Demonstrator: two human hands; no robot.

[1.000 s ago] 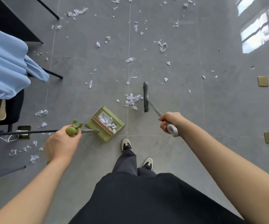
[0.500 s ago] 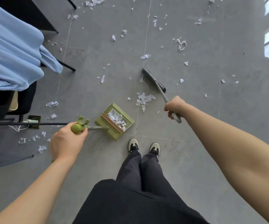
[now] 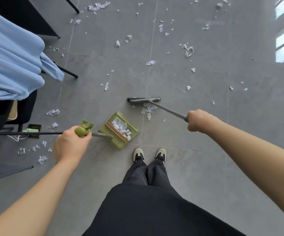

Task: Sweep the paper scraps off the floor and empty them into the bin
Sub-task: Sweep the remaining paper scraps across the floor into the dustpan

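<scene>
My left hand point(image 3: 69, 145) grips the green knob of the dustpan handle. The green dustpan point(image 3: 119, 130) rests on the grey floor just ahead of my feet and holds several white paper scraps. My right hand point(image 3: 199, 120) is closed on the grey broom handle. The broom head point(image 3: 143, 99) lies crosswise on the floor beyond the dustpan. A small pile of scraps point(image 3: 148, 109) sits just on the near side of the bristles, right of the dustpan's far end. Many more paper scraps point(image 3: 188, 50) are scattered across the tiles farther out. No bin is in view.
A chair draped with a light blue garment point(image 3: 13, 62) stands at the left, with black desk legs point(image 3: 66, 73) behind it. A thin black rod point(image 3: 23, 133) crosses at the left. More scraps point(image 3: 42, 158) lie by it. My shoes point(image 3: 149, 155) stand behind the dustpan.
The broom head has swung from pointing away to lying crosswise just beyond the scrap pile, and my right hand has shifted right. The dustpan and left hand hold their place.
</scene>
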